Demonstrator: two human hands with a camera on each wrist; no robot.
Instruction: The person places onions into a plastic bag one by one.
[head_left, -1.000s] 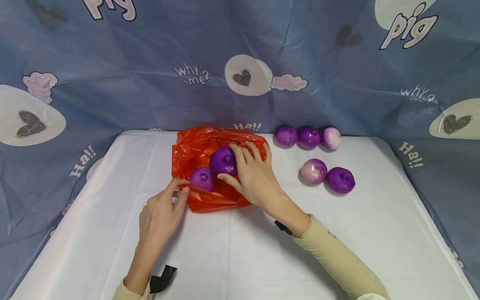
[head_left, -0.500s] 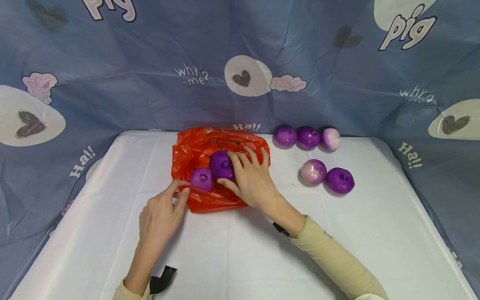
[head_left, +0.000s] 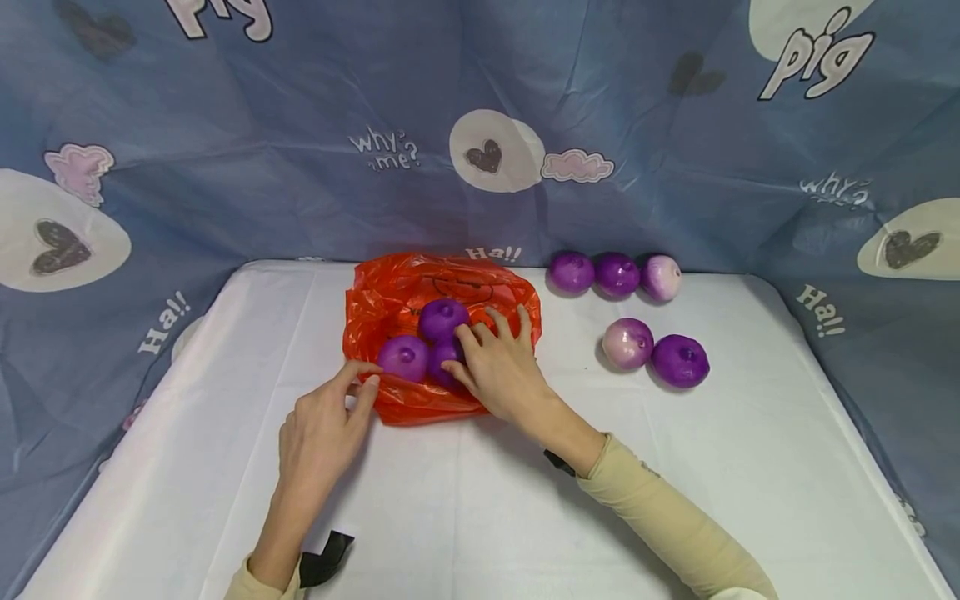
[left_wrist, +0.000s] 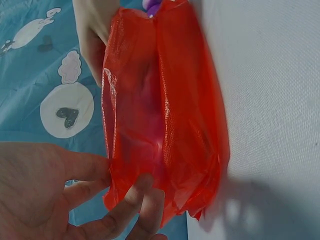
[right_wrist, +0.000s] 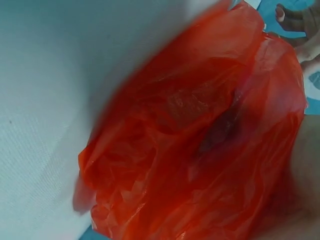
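Note:
A red plastic bag lies with its mouth spread wide on the white table. Inside it I see one lighter purple onion, a second purple onion behind, and a third dark purple onion partly covered by my right hand. That hand reaches into the bag, thumb and fingers around the third onion. At the bag's near left corner, my left hand pinches the rim between thumb and index finger. In the right wrist view the bag's wall hides the right hand's fingertips.
Three onions stand in a row at the table's back edge, right of the bag. Nearer are a pale onion and a dark purple onion, side by side. A blue printed cloth hangs behind the white table.
My right hand has lowered its onion into the bag and shifted slightly toward me. Another onion behind it has come into view. The left hand stays in place.

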